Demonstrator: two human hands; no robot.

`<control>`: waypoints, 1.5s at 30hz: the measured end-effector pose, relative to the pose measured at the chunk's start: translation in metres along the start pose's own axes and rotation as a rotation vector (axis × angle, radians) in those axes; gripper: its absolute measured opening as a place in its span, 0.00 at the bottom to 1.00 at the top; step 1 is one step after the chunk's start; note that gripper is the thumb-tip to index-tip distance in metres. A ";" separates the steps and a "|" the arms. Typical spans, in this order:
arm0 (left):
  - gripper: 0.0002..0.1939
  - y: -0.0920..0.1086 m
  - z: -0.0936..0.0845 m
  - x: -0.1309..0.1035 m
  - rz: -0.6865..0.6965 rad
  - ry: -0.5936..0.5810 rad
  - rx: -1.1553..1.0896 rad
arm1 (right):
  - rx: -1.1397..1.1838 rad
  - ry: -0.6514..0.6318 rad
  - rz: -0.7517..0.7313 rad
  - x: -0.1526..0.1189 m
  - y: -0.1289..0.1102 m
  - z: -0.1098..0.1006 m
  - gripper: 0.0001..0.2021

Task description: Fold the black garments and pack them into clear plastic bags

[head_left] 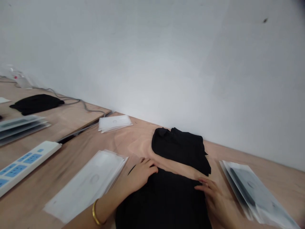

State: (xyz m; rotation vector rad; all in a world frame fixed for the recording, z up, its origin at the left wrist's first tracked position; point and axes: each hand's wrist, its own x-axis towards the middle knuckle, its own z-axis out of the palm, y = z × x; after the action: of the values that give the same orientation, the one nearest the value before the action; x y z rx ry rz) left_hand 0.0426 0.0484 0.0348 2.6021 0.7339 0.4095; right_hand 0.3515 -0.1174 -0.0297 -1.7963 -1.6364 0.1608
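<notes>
Blk cloth [164, 200] lay on the table [133, 143] right in front of the person, btwn both hands, its near end cut off by the bottom of the view. Its far edge ran across from one hand to the other, slanting slightly nearer toward the R. Long axis: couldn't tell w/ the near end out of view.

L hand [142, 173] was palm down on the far L corner, fingers loosely curled, thumb reaching in along the far edge; couldn't tell if it had a pinch of fabric. R hand [213, 194] was at the far R corner, half spread, visible fingers apart, tips at the edge, w/ nothing seen btwn them. So the cloth lay to the R of the L hand & to the L of the R hand; L overlapped it more, R mostly sat outside its side edge.

2nd cloth [181, 148] lay beyond, beside the wall, long axis roughly L–R, a strip of bare wood btwn the two. Its near R corner was just beside the R fingertips, so R was the closer hand.

Clear bags: L pile [88, 184] just beside the L forearm, R pile [257, 190] off to the R hand's outer side, small pile [115, 122] farther back. Pwr strip [26, 165] far L.
</notes>
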 end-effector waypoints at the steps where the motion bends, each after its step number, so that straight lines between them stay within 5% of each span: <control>1: 0.27 0.004 -0.002 -0.006 0.010 0.005 0.075 | -0.088 -0.005 -0.042 -0.005 -0.004 -0.001 0.20; 6: 0.21 0.029 0.002 -0.012 0.078 0.011 0.119 | -0.360 -0.017 -0.169 -0.002 -0.041 0.014 0.21; 10: 0.36 0.029 0.020 -0.011 0.033 -0.152 0.116 | -0.403 -0.267 -0.116 0.003 -0.057 0.041 0.30; 15: 0.38 0.019 0.029 -0.019 -0.062 -0.203 0.084 | -0.412 -0.188 0.121 -0.009 -0.026 0.045 0.32; 19: 0.31 0.021 0.015 -0.015 -0.058 -0.133 0.059 | -0.193 -0.115 0.151 -0.007 0.001 0.029 0.22; 23: 0.20 -0.001 -0.007 -0.001 -0.360 0.076 0.100 | 0.035 -0.057 0.165 0.009 0.015 0.013 0.18; 26: 0.12 -0.030 -0.015 0.006 -0.522 0.041 0.086 | 0.035 -0.071 0.185 0.020 0.013 0.007 0.14; 30: 0.03 -0.045 -0.014 0.005 -0.502 0.030 0.034 | 0.045 -0.065 0.228 0.028 0.000 0.004 0.09; 34: 0.10 -0.028 -0.012 0.012 -0.389 0.080 0.005 | 0.118 -0.102 0.256 0.036 -0.015 0.004 0.09; 39: 0.15 -0.011 0.000 0.037 -0.188 -0.080 -0.088 | 0.190 -0.156 0.299 0.043 -0.018 0.008 0.09; 45: 0.21 -0.017 0.008 0.048 -0.104 -0.220 -0.156 | 0.240 -0.254 0.353 0.041 -0.015 -0.009 0.11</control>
State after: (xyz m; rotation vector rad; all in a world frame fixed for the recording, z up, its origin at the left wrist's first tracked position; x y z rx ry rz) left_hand 0.0778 0.0858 0.0285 2.4019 0.7266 0.1393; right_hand 0.3514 -0.0834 -0.0002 -1.9170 -1.3788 0.7399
